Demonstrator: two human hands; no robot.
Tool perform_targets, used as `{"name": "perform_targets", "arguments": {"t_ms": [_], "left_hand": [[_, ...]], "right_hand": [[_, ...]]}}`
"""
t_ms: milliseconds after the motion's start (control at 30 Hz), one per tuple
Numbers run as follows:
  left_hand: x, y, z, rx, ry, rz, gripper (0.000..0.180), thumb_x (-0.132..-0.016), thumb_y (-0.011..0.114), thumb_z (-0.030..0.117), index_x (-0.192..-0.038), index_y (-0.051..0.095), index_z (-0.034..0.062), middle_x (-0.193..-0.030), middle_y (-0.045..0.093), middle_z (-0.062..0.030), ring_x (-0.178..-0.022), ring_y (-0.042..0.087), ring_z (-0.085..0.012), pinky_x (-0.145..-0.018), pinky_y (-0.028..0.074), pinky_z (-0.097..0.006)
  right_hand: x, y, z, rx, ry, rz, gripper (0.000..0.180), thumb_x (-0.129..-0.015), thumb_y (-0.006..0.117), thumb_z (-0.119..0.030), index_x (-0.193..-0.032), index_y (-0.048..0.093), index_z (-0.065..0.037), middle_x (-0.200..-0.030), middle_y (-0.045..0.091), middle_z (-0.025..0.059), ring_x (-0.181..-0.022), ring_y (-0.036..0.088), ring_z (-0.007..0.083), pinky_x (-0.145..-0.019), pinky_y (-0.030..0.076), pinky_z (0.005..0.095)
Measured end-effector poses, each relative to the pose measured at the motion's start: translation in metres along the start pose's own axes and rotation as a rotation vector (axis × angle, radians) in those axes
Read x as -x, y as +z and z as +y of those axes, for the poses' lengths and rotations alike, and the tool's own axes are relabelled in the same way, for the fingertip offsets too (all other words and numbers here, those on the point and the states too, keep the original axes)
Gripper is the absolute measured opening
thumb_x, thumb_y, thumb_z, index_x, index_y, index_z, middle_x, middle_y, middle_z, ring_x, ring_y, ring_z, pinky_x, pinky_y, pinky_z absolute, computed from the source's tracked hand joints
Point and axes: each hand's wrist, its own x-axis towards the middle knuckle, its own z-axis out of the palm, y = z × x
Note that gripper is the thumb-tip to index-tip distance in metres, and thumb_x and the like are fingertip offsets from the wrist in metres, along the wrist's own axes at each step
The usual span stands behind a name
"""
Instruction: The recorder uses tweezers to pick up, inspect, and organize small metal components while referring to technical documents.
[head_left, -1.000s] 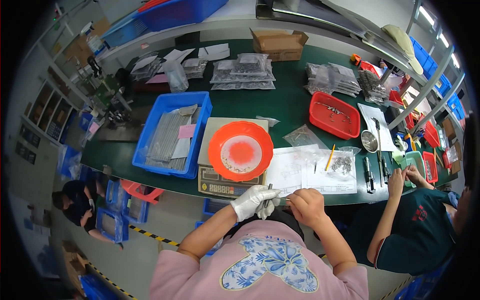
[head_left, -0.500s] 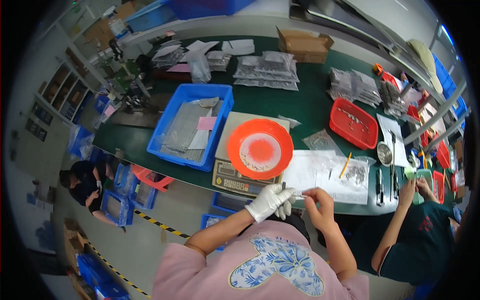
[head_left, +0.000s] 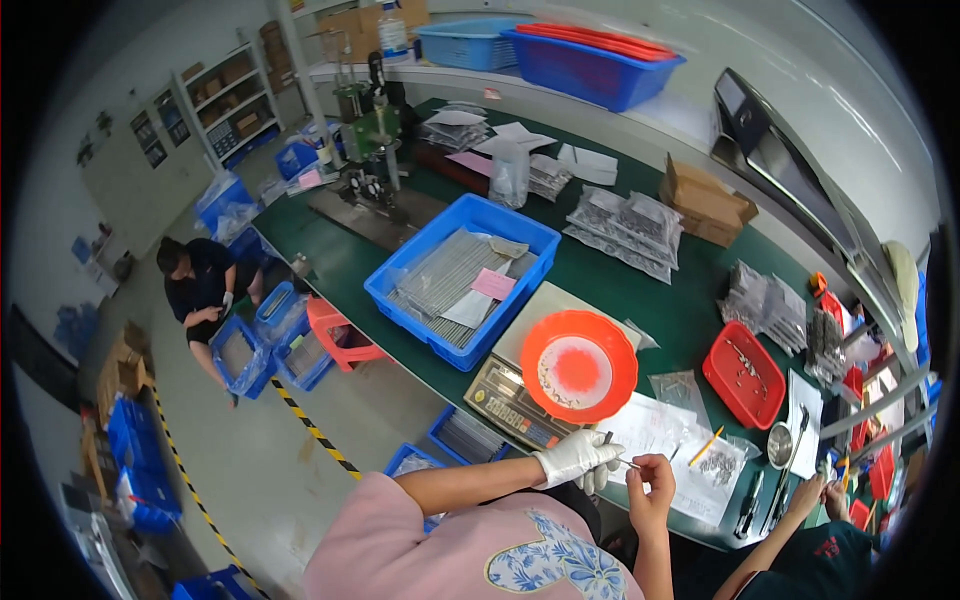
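Observation:
My left hand (head_left: 578, 460), in a white glove, is closed round a small slim thing with a dark end sticking up; its kind is hidden by the fingers. A thin metal piece (head_left: 628, 463) runs from there toward my bare right hand (head_left: 652, 485), whose fingertips are pinched at its other end. Just beyond the hands, an orange bowl (head_left: 627, 362) with small pale pieces in it sits on a weighing scale (head_left: 508, 402). Right of the scale lie white sheets (head_left: 650, 425), with a yellow pencil (head_left: 706, 446) and a bag of small metal parts (head_left: 718, 463).
A blue bin (head_left: 545, 245) of thin strips stands left of the scale. Farther right are a red tray (head_left: 768, 410), a metal bowl (head_left: 780, 446) and black-handled tools (head_left: 749, 505). A co-worker's hands (head_left: 822, 495) work at the right. Another person (head_left: 205, 290) sits at the left.
The view has swung left, so the table and bins appear shifted right and lower. Both my hands stay together at the thin metal piece, their grip much the same.

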Motion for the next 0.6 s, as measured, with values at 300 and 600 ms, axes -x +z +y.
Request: {"name": "perform_targets", "arguments": {"t_ms": [300,600], "left_hand": [[0.0,-0.002,0.0,-0.003,0.009,0.031,0.033,-0.083,0.046,0.033,-0.077,0.05,0.001,-0.051,0.052,-0.0057,-0.038,0.049,-0.0139,-0.034,0.037,-0.021],[-0.001,-0.002,0.004,-0.07,-0.006,0.047,0.032,-0.083,0.045,0.032,-0.075,0.05,0.0013,-0.05,0.052,-0.0055,-0.037,0.05,-0.0133,-0.035,0.037,-0.021]], "right_hand": [[-0.004,-0.004,0.001,-0.087,0.128,-0.098,0.005,-0.08,0.049,-0.006,-0.079,0.05,0.0,-0.065,0.048,0.0018,-0.056,0.046,0.0056,-0.05,0.038,0.0176],[-0.003,0.0,0.001,-0.29,0.371,-0.08,0.011,-0.082,0.049,-0.011,-0.079,0.05,0.0,-0.062,0.048,0.0012,-0.05,0.045,0.0066,-0.045,0.036,0.018]]}}
